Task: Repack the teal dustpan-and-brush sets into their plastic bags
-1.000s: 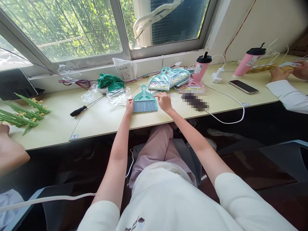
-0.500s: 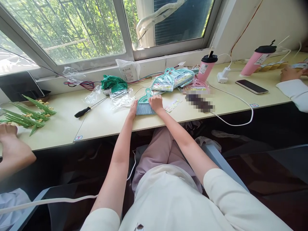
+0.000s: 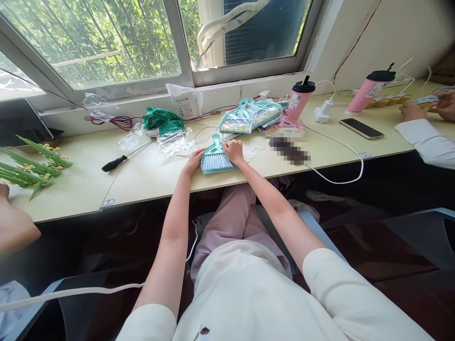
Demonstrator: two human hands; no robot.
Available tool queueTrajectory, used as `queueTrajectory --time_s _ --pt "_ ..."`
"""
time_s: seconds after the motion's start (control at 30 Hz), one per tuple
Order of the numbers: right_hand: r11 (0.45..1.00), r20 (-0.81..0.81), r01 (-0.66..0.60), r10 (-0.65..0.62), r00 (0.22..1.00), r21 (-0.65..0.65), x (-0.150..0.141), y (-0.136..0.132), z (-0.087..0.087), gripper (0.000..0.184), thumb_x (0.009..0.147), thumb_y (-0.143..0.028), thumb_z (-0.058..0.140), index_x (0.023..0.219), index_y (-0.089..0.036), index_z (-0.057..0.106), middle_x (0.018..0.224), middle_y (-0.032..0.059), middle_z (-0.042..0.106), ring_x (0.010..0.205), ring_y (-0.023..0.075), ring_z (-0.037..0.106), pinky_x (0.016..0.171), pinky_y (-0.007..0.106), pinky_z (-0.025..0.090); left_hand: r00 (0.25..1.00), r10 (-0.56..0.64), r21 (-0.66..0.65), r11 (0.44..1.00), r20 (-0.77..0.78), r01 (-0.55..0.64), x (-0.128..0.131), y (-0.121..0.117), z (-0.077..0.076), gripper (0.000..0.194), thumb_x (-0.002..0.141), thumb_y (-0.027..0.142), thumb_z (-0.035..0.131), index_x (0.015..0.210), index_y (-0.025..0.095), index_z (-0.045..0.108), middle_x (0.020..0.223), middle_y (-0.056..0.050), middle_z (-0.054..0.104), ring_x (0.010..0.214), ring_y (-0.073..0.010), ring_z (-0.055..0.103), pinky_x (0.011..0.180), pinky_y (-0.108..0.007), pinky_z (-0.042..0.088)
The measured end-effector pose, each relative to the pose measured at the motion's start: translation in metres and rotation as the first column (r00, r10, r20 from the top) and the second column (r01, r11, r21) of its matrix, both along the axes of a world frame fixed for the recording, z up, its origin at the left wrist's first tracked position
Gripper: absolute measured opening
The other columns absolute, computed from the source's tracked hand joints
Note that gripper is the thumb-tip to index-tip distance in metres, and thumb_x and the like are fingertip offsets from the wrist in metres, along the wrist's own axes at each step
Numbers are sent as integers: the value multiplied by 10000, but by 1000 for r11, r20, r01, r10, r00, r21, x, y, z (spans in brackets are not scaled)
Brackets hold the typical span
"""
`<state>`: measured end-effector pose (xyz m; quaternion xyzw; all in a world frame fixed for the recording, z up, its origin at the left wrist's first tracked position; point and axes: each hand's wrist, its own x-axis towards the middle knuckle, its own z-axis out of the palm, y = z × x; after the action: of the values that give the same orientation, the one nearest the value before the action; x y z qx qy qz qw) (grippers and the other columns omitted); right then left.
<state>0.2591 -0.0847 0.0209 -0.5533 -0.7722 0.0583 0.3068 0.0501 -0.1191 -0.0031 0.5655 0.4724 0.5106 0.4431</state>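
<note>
Right hand (image 3: 233, 150), fingers curled in tight, has the right side of a mint-green brush-and-dustpan set (image 3: 216, 163)! Across on the opposite edge, the left hand (image 3: 194, 162) lies along the side; whether those fingers grip, I can't tell. The set is between the two, close to the front of the pale tabletop (image 3: 152, 175), handle pointing to the window (image 3: 117, 42), pale bristles facing the near edge. Just beyond it, plastic-wrapped green brush sets (image 3: 237, 118) pile up, a pink wrapped set (image 3: 284, 127) alongside. Beside the right hand, a printed card (image 3: 256, 151). Out left, crumpled clear plastic (image 3: 175, 143), then a black-handled screwdriver (image 3: 114, 164). Far right, a co-worker's hand (image 3: 412, 112) over the table.
</note>
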Motion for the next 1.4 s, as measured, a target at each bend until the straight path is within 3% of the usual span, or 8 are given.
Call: queueTrajectory --time_s 0.13,0.3,0.5,0.7,0.9,1.1,1.3,1.4 --pt "999 44 -2 0 999 45 -1 -6 3 551 1083 -296 315 765 -157 743 855 144 754 1030 280 655 963 397 381 999 30 25 999 -36 -29 0 3 -2 459 825 418 706 1185 138 752 1052 -91 777 961 -246 695 847 -354 542" --pt "999 183 15 -9 983 -30 -25 -16 10 469 1069 -310 391 925 -83 775 985 240 743 1034 333 671 941 435 425 995 46 23 999 -86 -44 -3 8 -8 456 814 389 685 1168 112 764 1008 -102 791 916 -253 700 818 -363 546" --pt "985 18 129 -128 992 -112 -42 -17 18 530 1090 -327 316 1016 -73 776 1067 238 757 1032 309 719 888 363 494 985 157 126 981 -75 -147 -10 10 -9 407 822 359 647 1131 132 782 1116 -113 784 1040 -277 699 914 -389 548" --pt "982 -180 87 -117 977 -165 -35 -30 43 615 1101 -341 211 982 -182 793 963 100 788 936 212 732 794 271 490 938 322 109 945 -125 -310 -15 21 -6 352 796 299 631 1057 119 783 1043 -119 783 1028 -280 700 909 -381 552" --pt "996 89 88 -87 992 -12 11 -27 76 519 1084 -364 338 976 -130 788 1019 150 773 1014 258 706 880 307 470 888 431 125 901 -161 -415 -20 19 -2 349 806 309 602 1054 127 766 994 -114 773 989 -257 703 901 -357 553" --pt "971 330 200 -147 932 -132 70 4 59 396 1024 -232 413 1056 -57 768 1104 235 751 1041 310 707 855 344 494 782 620 83 784 -58 -615 -25 11 13 366 808 303 590 1080 117 749 994 -113 757 1006 -247 698 897 -332 558" --pt "967 271 174 -120 955 -186 80 17 42 337 988 -171 463 1081 -119 783 1111 207 758 1025 291 699 856 354 506 880 471 -39 882 57 -469 -21 9 15 519 779 327 678 1271 161 684 1159 -121 738 1040 -244 704 848 -330 579" --pt "971 255 152 -102 962 -186 82 21 38 317 959 -142 525 1143 -169 781 1246 176 727 1161 297 646 885 361 521 883 469 -11 883 1 -469 -18 7 13 456 784 332 685 1201 153 717 1169 -125 741 1101 -265 696 949 -374 559"
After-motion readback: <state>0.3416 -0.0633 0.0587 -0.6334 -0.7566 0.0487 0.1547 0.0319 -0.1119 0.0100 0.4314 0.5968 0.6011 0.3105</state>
